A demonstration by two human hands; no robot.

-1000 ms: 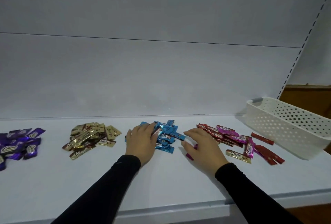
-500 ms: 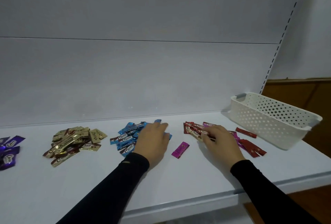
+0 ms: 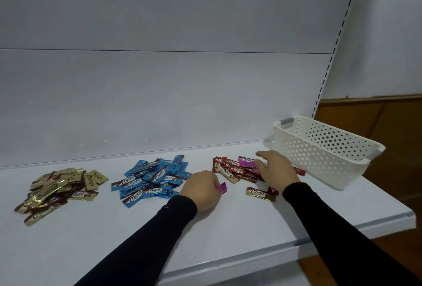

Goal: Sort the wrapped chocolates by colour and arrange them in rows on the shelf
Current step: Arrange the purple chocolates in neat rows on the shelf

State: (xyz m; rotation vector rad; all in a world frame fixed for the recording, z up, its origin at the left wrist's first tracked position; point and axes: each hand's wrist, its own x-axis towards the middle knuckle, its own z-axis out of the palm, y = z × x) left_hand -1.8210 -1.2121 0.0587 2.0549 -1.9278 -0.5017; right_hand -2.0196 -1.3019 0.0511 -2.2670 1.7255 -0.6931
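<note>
On the white shelf (image 3: 228, 228) lie a gold pile (image 3: 57, 189) at the left, a blue pile (image 3: 153, 178) in the middle and a mixed red, pink and gold pile (image 3: 233, 168) at the right. My left hand (image 3: 202, 189) is curled over a pink chocolate (image 3: 222, 188), whose end sticks out past the fingers. My right hand (image 3: 275, 169) rests on the mixed pile, its fingers on a pink wrapper (image 3: 246, 160). A single gold chocolate (image 3: 260, 193) lies by my right wrist.
A white perforated basket (image 3: 324, 150) stands at the shelf's right end, close behind my right hand. The shelf's back panel rises just behind the piles. A slotted upright runs up the right side, with brown wood beyond it.
My left hand left the blue pile and closed over the loose pink chocolate. My right hand slid further right on the mixed pile. The view swung right, losing the purple pile.
</note>
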